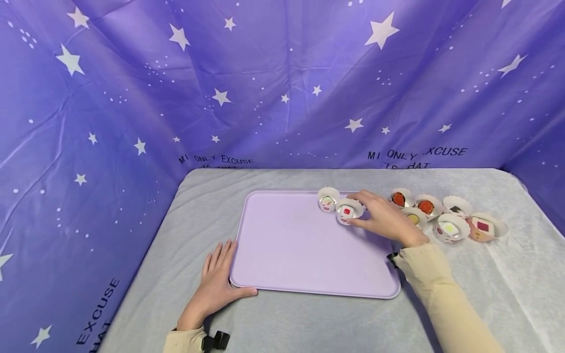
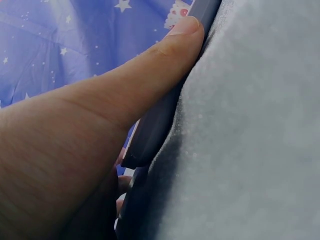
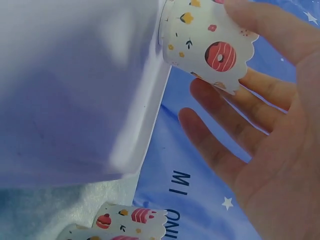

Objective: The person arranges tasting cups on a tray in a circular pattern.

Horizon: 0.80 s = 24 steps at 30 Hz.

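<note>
A paper baking cup [image 1: 342, 216] with a scalloped rim holds a white piece with a red square on top, perhaps a sushi roll. My right hand [image 1: 389, 218] grips this cup between thumb and fingers at the tray's back edge. In the right wrist view the cup [image 3: 200, 42] shows printed donuts and flowers. Just left of it stands a second cup [image 1: 327, 193] with a pale roll inside. Both are on a lilac tray [image 1: 304, 250]. My left hand [image 1: 216, 284] rests at the tray's front left corner, fingers straight along the side, thumb along the front edge.
Several more cups stand right of the tray on the grey cloth [image 1: 499, 289]. Among them are one with a yellow-centred piece [image 1: 449, 228], one with an orange topping [image 1: 425, 207] and one with a dark red square [image 1: 483, 226]. A purple starry curtain [image 1: 282, 88] surrounds the table.
</note>
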Available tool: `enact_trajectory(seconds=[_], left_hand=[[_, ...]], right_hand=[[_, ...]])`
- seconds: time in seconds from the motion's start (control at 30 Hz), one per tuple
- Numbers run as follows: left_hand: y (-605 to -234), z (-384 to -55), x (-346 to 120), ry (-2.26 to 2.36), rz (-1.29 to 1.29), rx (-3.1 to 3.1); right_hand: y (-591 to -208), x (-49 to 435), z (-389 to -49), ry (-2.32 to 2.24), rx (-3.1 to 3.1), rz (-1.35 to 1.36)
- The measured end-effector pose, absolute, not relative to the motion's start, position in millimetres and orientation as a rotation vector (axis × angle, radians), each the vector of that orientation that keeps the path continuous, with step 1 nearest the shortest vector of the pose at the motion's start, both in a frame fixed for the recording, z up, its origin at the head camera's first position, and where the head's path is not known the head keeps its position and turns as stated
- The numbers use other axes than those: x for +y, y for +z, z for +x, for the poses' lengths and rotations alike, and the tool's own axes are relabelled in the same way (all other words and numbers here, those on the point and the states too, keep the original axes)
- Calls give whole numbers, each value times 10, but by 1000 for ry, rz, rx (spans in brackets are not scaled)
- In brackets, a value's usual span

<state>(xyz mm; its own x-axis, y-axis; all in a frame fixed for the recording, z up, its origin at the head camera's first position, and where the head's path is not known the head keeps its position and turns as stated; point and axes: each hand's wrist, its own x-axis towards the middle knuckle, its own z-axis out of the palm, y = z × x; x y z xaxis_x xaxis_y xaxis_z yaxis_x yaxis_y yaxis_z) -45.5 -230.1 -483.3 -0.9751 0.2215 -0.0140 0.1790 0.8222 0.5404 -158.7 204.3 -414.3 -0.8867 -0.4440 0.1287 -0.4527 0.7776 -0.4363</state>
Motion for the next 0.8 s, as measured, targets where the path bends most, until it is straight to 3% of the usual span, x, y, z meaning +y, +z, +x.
enact_trajectory(seconds=[0.8], left_hand=[[-4844, -452, -2298, 859, 330, 2940]], right_hand=[[-4239, 2014, -1691, 747, -3003, 759]])
